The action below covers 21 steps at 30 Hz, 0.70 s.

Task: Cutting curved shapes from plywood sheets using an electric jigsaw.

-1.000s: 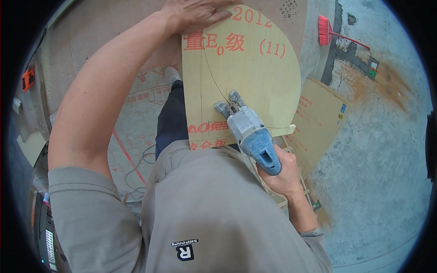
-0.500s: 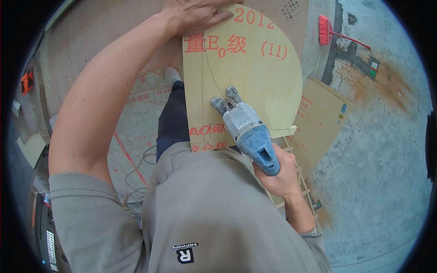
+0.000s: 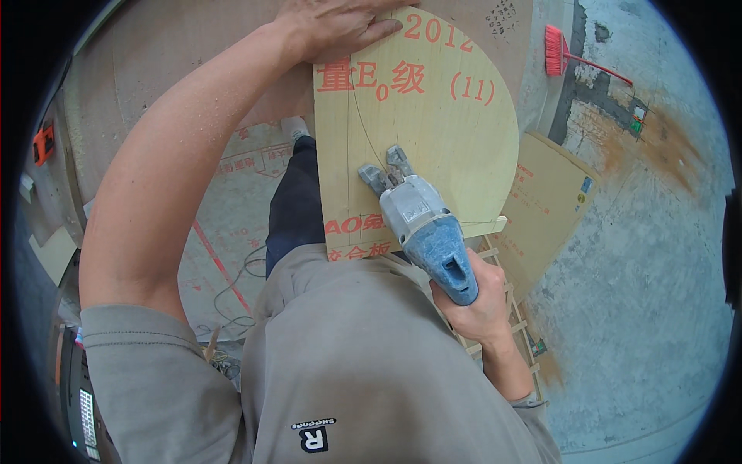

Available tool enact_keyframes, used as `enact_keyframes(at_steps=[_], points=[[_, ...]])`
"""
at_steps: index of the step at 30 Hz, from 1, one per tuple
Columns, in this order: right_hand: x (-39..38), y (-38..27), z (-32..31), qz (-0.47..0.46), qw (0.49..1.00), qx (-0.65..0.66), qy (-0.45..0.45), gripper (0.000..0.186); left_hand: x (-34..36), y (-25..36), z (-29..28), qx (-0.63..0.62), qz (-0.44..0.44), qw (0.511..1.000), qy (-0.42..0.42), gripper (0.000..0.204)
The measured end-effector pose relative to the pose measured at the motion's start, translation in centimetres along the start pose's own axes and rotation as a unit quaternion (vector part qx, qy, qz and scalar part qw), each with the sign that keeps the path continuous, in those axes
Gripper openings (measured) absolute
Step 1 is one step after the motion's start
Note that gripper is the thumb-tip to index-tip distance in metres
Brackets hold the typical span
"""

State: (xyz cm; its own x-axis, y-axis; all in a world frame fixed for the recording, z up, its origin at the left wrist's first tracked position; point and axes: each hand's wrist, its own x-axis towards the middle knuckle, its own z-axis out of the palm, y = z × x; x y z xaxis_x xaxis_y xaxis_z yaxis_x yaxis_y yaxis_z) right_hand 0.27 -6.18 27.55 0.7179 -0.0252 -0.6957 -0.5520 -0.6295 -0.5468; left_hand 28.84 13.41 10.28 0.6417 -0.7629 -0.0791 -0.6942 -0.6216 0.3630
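Note:
A pale yellow plywood panel [image 3: 433, 139] with a rounded far-right edge lies in front of me. Printed red lettering and a thin curved line run across its face. My right hand [image 3: 481, 298] is wrapped around the blue body of a jigsaw [image 3: 421, 224]. Its forked metal foot rests on the panel at the near end of the curved line; the blade is hard to make out. At the panel's far-left corner lies my left hand [image 3: 340, 29], fingers stretched along the edge and thumb on the face, its upper part cut off by the frame.
A brown board [image 3: 216, 69] lies beneath the panel. Below it, a cable [image 3: 224, 305] loops over the printed floor covering. To the right are a cardboard sheet [image 3: 545, 205], a slatted wooden frame [image 3: 519, 325] and a red broom [image 3: 555, 50]. An orange tool [image 3: 43, 145] sits far left.
The panel appears shifted slightly to the right in the picture, and the jigsaw's rear end sits a little lower and further right. Both hands keep their places on the panel and the jigsaw.

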Motion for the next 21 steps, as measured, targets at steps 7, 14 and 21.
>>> enact_keyframes(at_steps=[7, 14, 21], points=[[0.2, -0.4, 0.3, -0.012, 1.000, 0.011, 0.017, 0.021, -0.1, 0.6, -1.1, 0.008, -0.033, 0.998, -0.060, 0.051], [0.1, -0.4, 0.5, -0.007, 1.000, 0.015, 0.019, 0.022, -0.1, -0.1, 0.4, 0.010, -0.033, 0.997, -0.063, 0.052], [0.0, -1.0, 0.7, -0.002, 0.999, 0.024, 0.034, 0.022, 0.2, 0.7, -1.1, -0.008, -0.030, 0.997, -0.066, 0.051]])
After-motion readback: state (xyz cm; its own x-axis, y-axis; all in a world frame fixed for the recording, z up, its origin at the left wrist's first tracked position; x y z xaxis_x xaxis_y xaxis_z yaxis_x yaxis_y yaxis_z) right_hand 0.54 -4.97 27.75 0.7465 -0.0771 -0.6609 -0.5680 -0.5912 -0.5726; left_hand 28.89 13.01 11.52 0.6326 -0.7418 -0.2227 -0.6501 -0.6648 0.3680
